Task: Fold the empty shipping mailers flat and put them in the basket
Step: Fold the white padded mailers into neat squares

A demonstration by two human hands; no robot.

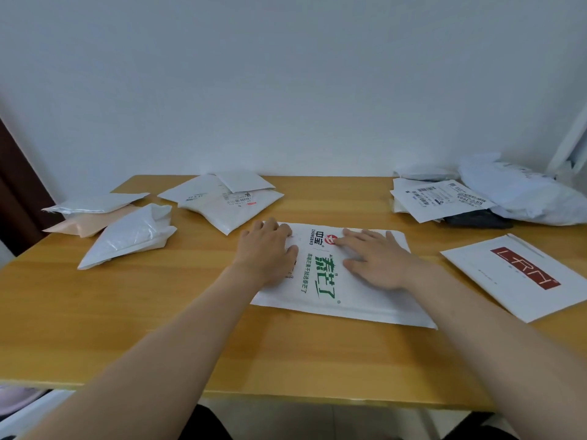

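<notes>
Both palms lie flat with fingers spread, left hand [268, 249] and right hand [378, 258] pressing the green-printed mailer [330, 281] onto the wooden table [158, 312], gripping nothing, and I'd guess trapped air could spring it back; no basket shows among the mailers behind.

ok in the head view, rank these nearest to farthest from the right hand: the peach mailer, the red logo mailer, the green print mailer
1. green print mailer: centre of the table, directly under the right hand, which presses flat on it.
2. red logo mailer: lying apart, off to the hand's right.
3. peach mailer: far left, beyond the left hand.
</notes>
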